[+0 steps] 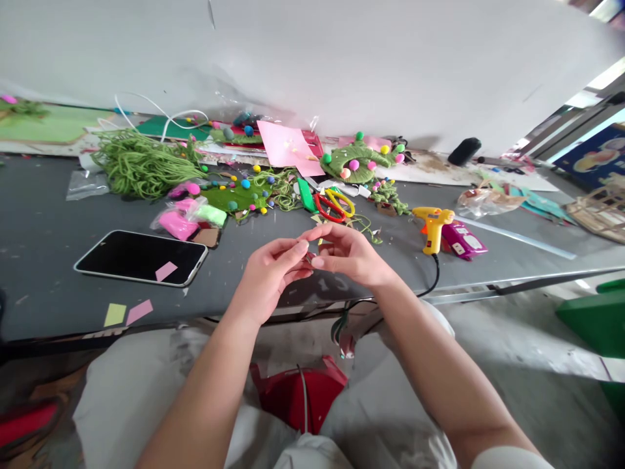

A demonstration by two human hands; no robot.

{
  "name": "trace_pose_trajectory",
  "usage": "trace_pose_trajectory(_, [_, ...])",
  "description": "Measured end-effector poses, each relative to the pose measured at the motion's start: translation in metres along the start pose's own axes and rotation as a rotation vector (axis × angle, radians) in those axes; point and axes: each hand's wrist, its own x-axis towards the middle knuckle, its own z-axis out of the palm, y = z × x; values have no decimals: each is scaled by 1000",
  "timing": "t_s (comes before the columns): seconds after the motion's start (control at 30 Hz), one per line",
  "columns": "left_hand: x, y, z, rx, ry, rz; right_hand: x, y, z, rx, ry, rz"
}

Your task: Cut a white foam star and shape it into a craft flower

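Observation:
Above the front edge of the grey table, my left hand (268, 273) and my right hand (349, 254) meet fingertip to fingertip. Both are closed in a pinch around something small and dark (309, 258), mostly hidden by the fingers and too small to name. Just beyond them lie scissors with red and yellow handles (332, 205) and a green-handled tool (306, 195). Green felt with coloured pompoms (234, 197) lies behind my left hand. Another green piece dotted with pompoms (356, 163) rests farther back.
At left a phone (131, 257) lies flat, with paper slips (114, 315) in front. Behind it are green yarn (141, 163) and bagged pink material (176, 223). To the right stand a yellow glue gun (432, 228) with its cord, a purple packet (466, 241) and a long ruler-like strip (522, 238).

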Motion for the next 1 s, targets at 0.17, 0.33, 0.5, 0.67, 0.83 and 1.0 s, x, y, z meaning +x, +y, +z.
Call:
trace_pose_trajectory(0.17, [1, 0, -1, 9, 53, 78, -3, 0, -1, -38, -15, -85])
trace_pose_trajectory(0.33, [-1, 0, -2, 47, 89, 110, -5, 5, 3, -104, 44, -73])
trace_pose_trajectory(0.5, [-1, 1, -1, 91, 143, 135, -3, 6, 6, -81, 13, -52])
trace_pose_trajectory(0.67, [-1, -1, 0, 114, 159, 153, -1, 5, 3, -90, -32, -28])
trace_pose_trajectory(0.83, [-2, 0, 1, 125, 184, 166, -1, 4, 3, -65, -63, -4])
trace_pose_trajectory(1.0, [-4, 1, 2, 150, 196, 171, -2, 3, 3, -42, -70, 39])
